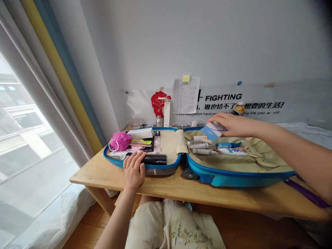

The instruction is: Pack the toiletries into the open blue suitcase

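Holding blue box in right hand, left hand on suitcase

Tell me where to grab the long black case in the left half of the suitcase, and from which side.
From above, probably, pinching across its short width near the middle. The black case lies flat, lengthwise against the near wall of the suitcase, so only its top is open. The left hand rests beside its left end; the right hand holds a small blue box.
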`<state>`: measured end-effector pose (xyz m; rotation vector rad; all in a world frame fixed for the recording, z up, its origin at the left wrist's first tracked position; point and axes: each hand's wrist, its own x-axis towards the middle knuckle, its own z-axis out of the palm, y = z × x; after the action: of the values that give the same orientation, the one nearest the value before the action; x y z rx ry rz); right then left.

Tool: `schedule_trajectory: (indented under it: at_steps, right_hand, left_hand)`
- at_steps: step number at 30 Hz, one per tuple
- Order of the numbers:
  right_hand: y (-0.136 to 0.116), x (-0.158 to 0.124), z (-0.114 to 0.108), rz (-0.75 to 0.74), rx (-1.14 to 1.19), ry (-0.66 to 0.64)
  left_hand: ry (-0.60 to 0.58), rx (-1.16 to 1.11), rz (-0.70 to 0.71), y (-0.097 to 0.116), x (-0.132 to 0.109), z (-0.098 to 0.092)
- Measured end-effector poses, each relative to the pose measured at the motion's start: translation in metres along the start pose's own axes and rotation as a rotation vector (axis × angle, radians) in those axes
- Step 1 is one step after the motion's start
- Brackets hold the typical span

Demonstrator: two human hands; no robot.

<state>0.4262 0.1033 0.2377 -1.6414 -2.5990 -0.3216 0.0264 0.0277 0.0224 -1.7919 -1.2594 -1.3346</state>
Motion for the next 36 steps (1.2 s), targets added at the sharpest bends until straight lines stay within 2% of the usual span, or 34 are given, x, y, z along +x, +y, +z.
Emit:
schedule_trajectory:
  at_steps: [2, 4, 8, 12, 16, 21, 27, 33, 36]
  right_hand:
    - [-0.038, 0.03, -0.005, -0.228, -0.062, -0.001]
    - [-0.079, 0.059, 0.004, -0.413, -0.182, 0.012]
    - [-0.151, 0.109, 0.04, -0.564, -0.251, -0.02]
    - [-0.187, 0.135, 0.069, -0.646, -0.283, -0.054]
    - [-0.194, 0.144, 0.081, -0.652, -0.292, -0.067]
    - [-0.198, 0.149, 0.088, -0.58, -0.267, -0.061]
    - [-0.197, 0.153, 0.097, -0.561, -0.132, -0.113]
    - [-0.182, 0.151, 0.107, -0.296, 0.025, -0.093]
    - [-0.181, 0.15, 0.108, -0.278, 0.12, -0.092]
  left_hand:
    - [-0.001, 0.0, 0.001, 0.0, 0.0, 0.0]
    - [-0.002, 0.002, 0.004, 0.001, 0.0, 0.0]
    - [0.002, 0.011, 0.013, 0.001, 0.0, 0.0]
    - [0.005, 0.018, 0.02, 0.001, 0.001, -0.001]
    - [-0.004, 0.021, 0.008, 0.002, 0.002, -0.001]
    - [-0.002, 0.013, 0.005, 0.001, 0.002, 0.0]
    - [0.003, 0.012, 0.02, 0.001, 0.001, -0.001]
    - [-0.01, 0.001, -0.011, 0.002, 0.001, 0.0]
    - [0.004, 0.003, 0.005, 0.002, 0.001, 0.0]
